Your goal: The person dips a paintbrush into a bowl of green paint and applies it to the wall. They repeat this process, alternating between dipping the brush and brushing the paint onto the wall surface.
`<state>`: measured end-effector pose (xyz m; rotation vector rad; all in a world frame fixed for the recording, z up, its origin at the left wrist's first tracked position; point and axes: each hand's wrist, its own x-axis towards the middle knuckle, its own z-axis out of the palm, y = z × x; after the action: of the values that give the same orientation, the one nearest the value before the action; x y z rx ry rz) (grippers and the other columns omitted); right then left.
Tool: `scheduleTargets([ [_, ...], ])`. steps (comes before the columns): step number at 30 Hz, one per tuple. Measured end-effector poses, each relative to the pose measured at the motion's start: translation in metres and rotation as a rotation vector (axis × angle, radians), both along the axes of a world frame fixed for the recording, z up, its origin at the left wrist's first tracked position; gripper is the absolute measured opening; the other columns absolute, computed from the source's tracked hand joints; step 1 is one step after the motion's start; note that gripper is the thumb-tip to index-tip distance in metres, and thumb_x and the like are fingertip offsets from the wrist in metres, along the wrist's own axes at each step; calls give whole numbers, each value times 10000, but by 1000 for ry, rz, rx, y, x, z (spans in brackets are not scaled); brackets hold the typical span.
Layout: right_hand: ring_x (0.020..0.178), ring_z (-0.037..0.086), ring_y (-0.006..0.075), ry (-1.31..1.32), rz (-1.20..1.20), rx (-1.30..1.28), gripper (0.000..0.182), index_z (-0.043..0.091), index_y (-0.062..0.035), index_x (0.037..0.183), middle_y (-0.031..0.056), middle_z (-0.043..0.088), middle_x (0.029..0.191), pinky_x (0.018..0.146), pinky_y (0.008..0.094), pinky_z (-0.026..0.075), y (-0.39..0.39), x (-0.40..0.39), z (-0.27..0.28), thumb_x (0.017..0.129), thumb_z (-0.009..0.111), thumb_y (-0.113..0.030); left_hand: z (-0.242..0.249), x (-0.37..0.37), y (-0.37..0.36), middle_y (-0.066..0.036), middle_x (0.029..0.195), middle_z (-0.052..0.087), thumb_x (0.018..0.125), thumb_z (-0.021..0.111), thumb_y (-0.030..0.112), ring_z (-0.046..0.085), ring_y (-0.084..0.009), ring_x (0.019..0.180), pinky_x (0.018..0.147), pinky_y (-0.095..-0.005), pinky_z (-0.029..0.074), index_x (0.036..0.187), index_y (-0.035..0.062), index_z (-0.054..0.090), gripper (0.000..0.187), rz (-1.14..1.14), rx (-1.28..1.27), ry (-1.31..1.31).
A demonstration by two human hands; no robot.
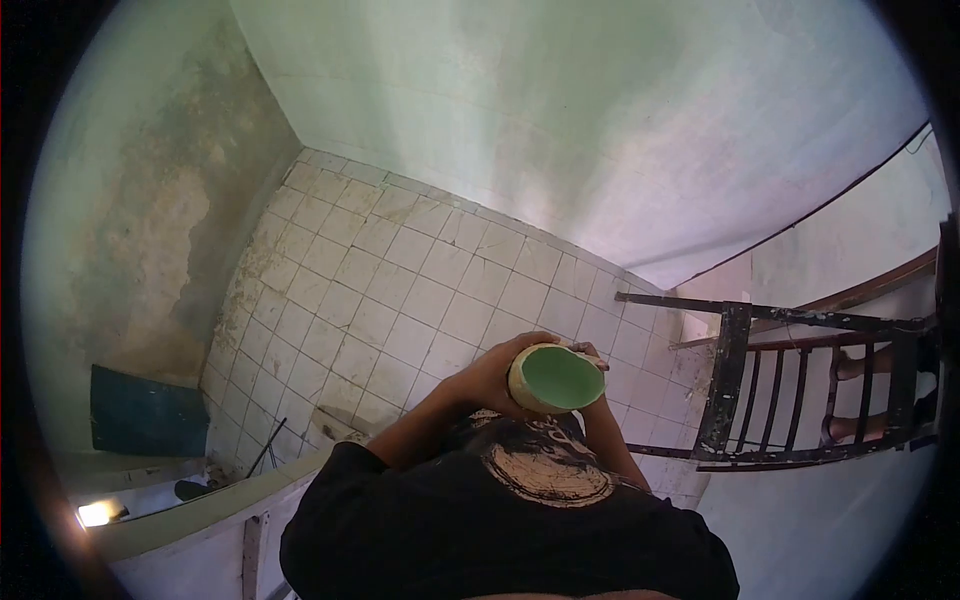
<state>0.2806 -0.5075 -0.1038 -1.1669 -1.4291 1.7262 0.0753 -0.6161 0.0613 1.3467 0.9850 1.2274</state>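
Note:
A small round tub of pale green paint [563,378] is held in front of my chest, its opening facing up toward me. The fingers of my left hand [488,378] wrap round the tub's left side. On the opposite side, my right hand [592,358] grips near the rim, mostly hidden behind the tub. Green fills the inside, and the outer wall looks yellowish and smeared.
A dark slatted wooden bench [735,380] stands at right, with a person's feet [850,430] beyond its slats. Stained white floor tiles [430,260] meet a green-white wall [480,90]. The left wall has peeling patches; a dark teal panel [148,412] leans there. A lit lamp [100,513] glows lower left.

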Motion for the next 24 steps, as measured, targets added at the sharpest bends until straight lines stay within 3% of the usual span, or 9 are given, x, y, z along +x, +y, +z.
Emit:
scheduleTargets([
  [3, 756, 583, 162, -25, -6, 49, 173, 517, 1, 940, 94, 597, 845, 654, 292, 471, -4, 0, 15, 814, 498, -116, 1, -2, 1, -123, 1199, 486, 419, 884, 220, 481, -217, 1103, 940, -348, 387, 1270, 31, 338, 1029, 28, 21, 34],
  [5, 782, 580, 174, -245, 9, 549, 207, 510, -9, 985, 106, 590, 892, 675, 279, 467, -4, 1, 28, 806, 482, -110, 0, -5, 1, -128, 1205, 481, 430, 881, 227, 483, -219, 1103, 934, -345, 392, 1271, 22, 335, 1023, 64, 73, 84],
  [6, 782, 580, 174, -239, 24, 549, 207, 510, -9, 985, 106, 590, 892, 675, 279, 467, -4, 1, 32, 806, 482, -110, 1, -7, 0, -128, 1205, 481, 430, 881, 227, 483, -219, 1103, 934, -345, 392, 1271, 22, 335, 1023, 79, 71, 87],
  [8, 800, 583, 184, -38, -120, 100, 262, 489, -1, 1047, 134, 586, 929, 682, 278, 469, -3, 0, 41, 801, 464, -87, 9, -12, -2, -129, 1212, 473, 432, 880, 230, 483, -219, 1101, 933, -336, 392, 1272, 21, 337, 1021, 63, -7, 100],
  [9, 911, 540, 176, -90, -41, 98, 348, 444, 4, 1115, 109, 558, 967, 784, 294, 448, -3, 1, 56, 829, 567, -151, 12, -13, -4, -129, 1212, 473, 432, 880, 230, 483, -219, 1101, 933, -336, 392, 1272, 21, 337, 1021, 93, -12, 105],
  [10, 911, 540, 176, -83, -12, 95, 348, 444, 4, 1115, 109, 558, 967, 784, 294, 448, 0, 0, 55, 829, 567, -151, 15, -14, -5, -127, 1214, 471, 434, 879, 227, 483, -218, 1100, 937, -332, 388, 1272, 18, 338, 1019, 106, -3, 111],
  [12, 840, 587, 201, -7, -151, -55, 280, 473, 18, 1072, 157, 570, 974, 718, 314, 495, 3, -2, 53, 812, 440, -79, 17, -15, -7, -126, 1216, 469, 436, 878, 225, 484, -217, 1099, 940, -329, 384, 1273, 16, 339, 1017, 142, 2, 122],
  [20, 872, 577, 185, 25, -137, -194, 293, 481, 7, 1079, 106, 570, 986, 733, 298, 490, 11, -1, 58, 848, 528, -167, 8, -19, -13, -141, 1249, 428, 418, 888, 217, 451, -237, 1137, 965, -336, 358, 1286, 12, 320, 1057, 189, 88, 101],
  [24, 866, 590, 191, 28, -113, -136, 255, 494, 4, 1065, 109, 570, 1002, 735, 313, 507, 12, -4, 65, 858, 500, -146, 16, -22, -15, -147, 1255, 420, 423, 887, 217, 443, -245, 1147, 971, -345, 351, 1289, 11, 312, 1060, 198, 45, 125],
])
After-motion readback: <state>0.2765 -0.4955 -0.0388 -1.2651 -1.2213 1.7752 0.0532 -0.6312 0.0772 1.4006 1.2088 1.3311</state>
